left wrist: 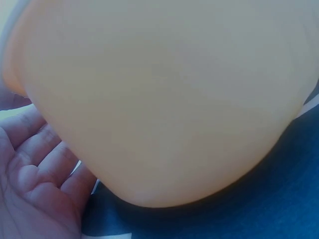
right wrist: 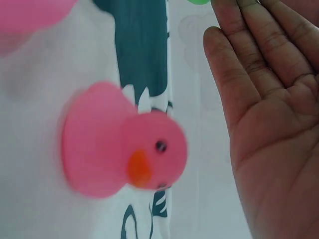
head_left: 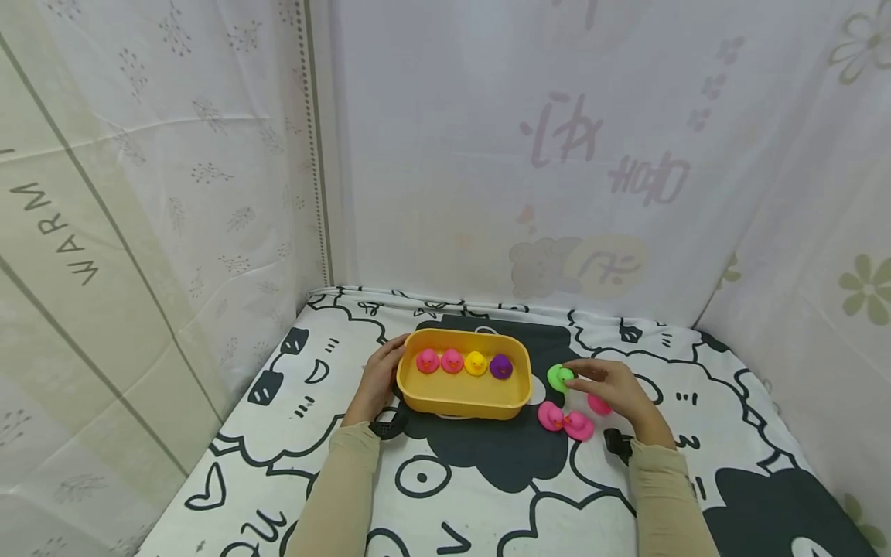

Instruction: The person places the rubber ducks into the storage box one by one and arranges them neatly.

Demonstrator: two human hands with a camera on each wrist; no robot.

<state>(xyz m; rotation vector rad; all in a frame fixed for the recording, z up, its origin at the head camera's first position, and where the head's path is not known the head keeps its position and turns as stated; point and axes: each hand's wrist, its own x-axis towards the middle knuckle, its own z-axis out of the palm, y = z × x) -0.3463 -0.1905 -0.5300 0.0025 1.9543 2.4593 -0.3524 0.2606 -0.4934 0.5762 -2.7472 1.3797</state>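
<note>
A yellow plastic tub (head_left: pixel 459 402) stands on the patterned cloth with two pink rubber ducks (head_left: pixel 440 361), a yellow rubber duck (head_left: pixel 476 363) and a purple rubber duck (head_left: pixel 501 367) in a row inside. My left hand (head_left: pixel 381 375) rests against the tub's left outer wall, its fingers (left wrist: pixel 55 162) loosely bent beside it. To the right of the tub, my right hand (head_left: pixel 612 387) pinches a green rubber duck (head_left: pixel 559 377) between thumb and forefinger. Only a sliver of that duck appears at the top of the right wrist view.
Two pink rubber ducks (head_left: pixel 565 422) lie touching in front of the right hand. Another pink duck (head_left: pixel 599 404) is partly hidden under that hand. Printed curtains (head_left: pixel 501 193) enclose the back and sides of the cloth-covered surface (head_left: pixel 487 518).
</note>
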